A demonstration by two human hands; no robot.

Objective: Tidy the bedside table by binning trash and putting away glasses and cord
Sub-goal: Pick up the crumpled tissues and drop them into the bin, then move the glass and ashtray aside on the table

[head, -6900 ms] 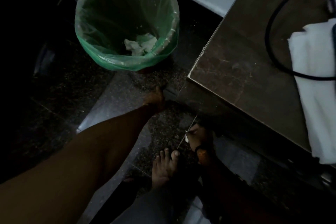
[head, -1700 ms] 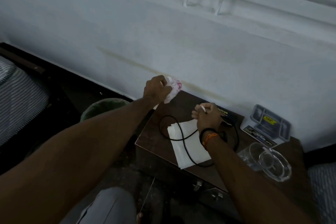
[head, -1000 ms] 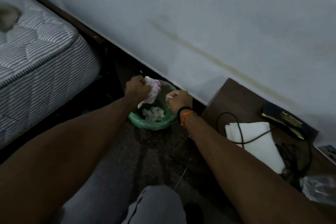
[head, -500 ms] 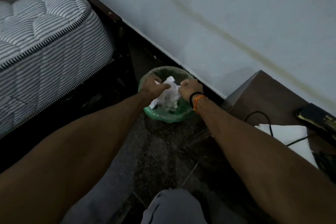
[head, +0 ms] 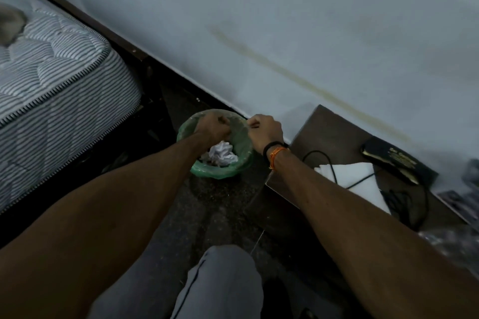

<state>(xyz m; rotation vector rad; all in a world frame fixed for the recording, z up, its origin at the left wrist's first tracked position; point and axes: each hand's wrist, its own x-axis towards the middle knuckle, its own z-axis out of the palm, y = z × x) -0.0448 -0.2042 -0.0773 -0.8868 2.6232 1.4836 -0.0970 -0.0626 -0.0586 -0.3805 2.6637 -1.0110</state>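
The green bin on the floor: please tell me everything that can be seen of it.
The bin is small and round, lined with a thin, translucent green plastic bag folded over its rim. It stands upright on the dark floor, between the bed frame and the bedside table, close to the wall. Crumpled white paper lies inside it. Both hands are above its opening: the left hand over the far left rim, the right hand over the right rim. Whether they touch the bag cannot be told.
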